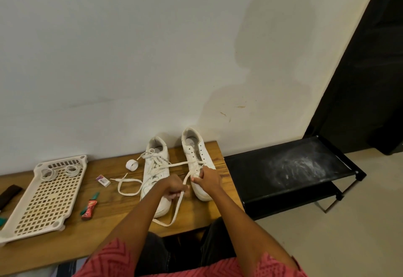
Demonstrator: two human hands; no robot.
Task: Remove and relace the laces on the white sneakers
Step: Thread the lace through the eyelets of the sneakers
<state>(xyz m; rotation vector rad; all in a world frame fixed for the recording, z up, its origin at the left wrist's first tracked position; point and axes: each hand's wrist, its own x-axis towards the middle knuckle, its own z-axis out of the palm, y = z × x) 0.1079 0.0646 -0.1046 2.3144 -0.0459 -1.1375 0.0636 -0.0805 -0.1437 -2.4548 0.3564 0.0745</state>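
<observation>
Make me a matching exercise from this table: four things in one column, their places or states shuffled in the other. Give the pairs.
1. left hand
2. tape roll
3. cords
4. right hand

A. coiled in the white tray
B. pinching the lace
C. on the right sneaker's toe
D. left of the left sneaker

Pairs: 1-B, 2-D, 3-A, 4-C

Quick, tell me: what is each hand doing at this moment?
Left hand: closed, pinching the lace.
Right hand: closed, grip on the toe end of the right sneaker, near the lowest eyelets.
</observation>
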